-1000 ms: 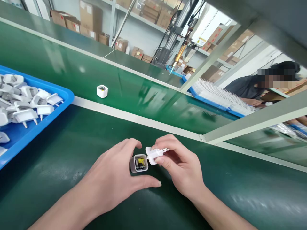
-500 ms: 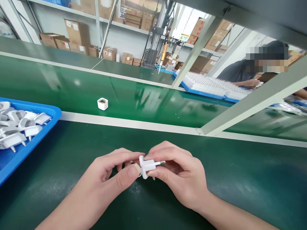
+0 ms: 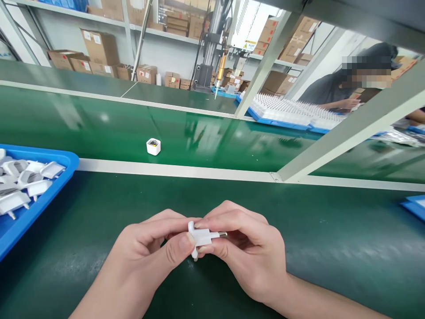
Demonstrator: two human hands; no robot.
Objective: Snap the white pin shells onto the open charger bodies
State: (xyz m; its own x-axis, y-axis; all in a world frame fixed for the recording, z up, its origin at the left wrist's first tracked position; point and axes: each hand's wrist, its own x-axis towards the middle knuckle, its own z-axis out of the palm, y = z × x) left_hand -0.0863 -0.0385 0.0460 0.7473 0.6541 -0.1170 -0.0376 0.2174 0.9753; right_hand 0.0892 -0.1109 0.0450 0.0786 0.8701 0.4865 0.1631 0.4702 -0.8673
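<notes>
In front of me, my left hand (image 3: pixel 166 248) and my right hand (image 3: pixel 244 248) are closed on one white plug housing (image 3: pixel 201 237). It lies sideways, its metal-tipped pin pointing right. My left thumb and index finger pinch the wide flanged end. The right thumb and fingertips grip the body close to the pin. Fingers hide the back of the piece. A blue tray (image 3: pixel 68 170) on the left holds a pile of similar white plug housings (image 3: pixel 29 177).
A small white open-topped cube housing (image 3: pixel 153 146) sits on the green conveyor belt (image 3: pixel 109 137) beyond a pale rail (image 3: pixel 186 172). A slanted metal post (image 3: pixel 318 141) rises on the right. Behind are a dispensing machine (image 3: pixel 221 66), trays of white parts (image 3: pixel 285 113) and a seated person (image 3: pixel 335 88).
The white cube housing has moved right along the belt. The plug housing has tilted slightly between my fingers, and my left thumb now presses its flange. My view has shifted, showing a blue edge at right.
</notes>
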